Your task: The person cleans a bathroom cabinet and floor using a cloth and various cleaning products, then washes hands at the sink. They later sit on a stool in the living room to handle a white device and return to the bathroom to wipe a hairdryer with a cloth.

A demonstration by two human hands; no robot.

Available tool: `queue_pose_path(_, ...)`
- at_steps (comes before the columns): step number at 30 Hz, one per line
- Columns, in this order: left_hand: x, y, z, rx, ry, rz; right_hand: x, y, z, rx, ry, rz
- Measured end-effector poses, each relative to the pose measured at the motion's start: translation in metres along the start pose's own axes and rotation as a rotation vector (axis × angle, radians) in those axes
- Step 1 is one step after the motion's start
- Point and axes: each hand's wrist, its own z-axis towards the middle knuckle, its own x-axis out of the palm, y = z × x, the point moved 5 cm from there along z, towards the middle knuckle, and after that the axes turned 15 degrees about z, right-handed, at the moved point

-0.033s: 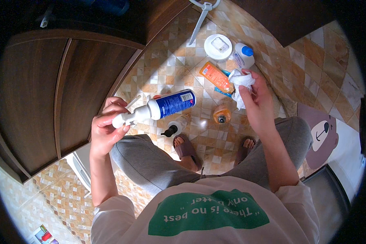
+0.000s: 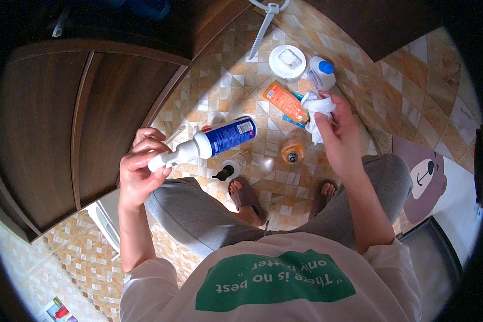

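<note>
By its white spray or pump head, a blue bottle (image 2: 229, 136) is gripped in my left hand (image 2: 140, 170); it lies tilted in the air, base pointing up and right. My right hand (image 2: 338, 134) pinches a crumpled white cloth (image 2: 319, 114). Behind the cloth rests an orange bottle (image 2: 285, 102) with a blue packet (image 2: 294, 121) partly hidden under it. Below the blue bottle stands a clear bottle with a black pump (image 2: 225, 173). An amber bottle with a dark cap (image 2: 293, 151) stands between my feet and the cloth.
A round white-lidded tub (image 2: 287, 62) and a white bottle with a blue cap (image 2: 322, 73) stand farther back on the tiled floor. Dark wooden cabinet doors (image 2: 129, 118) close off the left side. A bear-shaped mat (image 2: 425, 180) is at the right. A grey strap (image 2: 263, 32) hangs at the top.
The blue bottle has shifted very slightly to the left. Both hands keep their grips.
</note>
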Motion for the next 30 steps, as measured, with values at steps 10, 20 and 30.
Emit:
queue_pose_path(10, 0.011, -0.036, -0.001, 0.244, 0.056, 0.908, 0.002, 0.001, 0.002, -0.003, 0.01, -0.012)
queue_pose_path(20, 0.025, -0.042, -0.014, 0.468, -0.149, 1.178, 0.001, -0.003, 0.002, 0.026, -0.002, 0.014)
queue_pose_path(30, 0.022, -0.052, -0.023, 0.62, -0.328, 1.228, 0.003, -0.001, 0.001, 0.007, 0.01, 0.006)
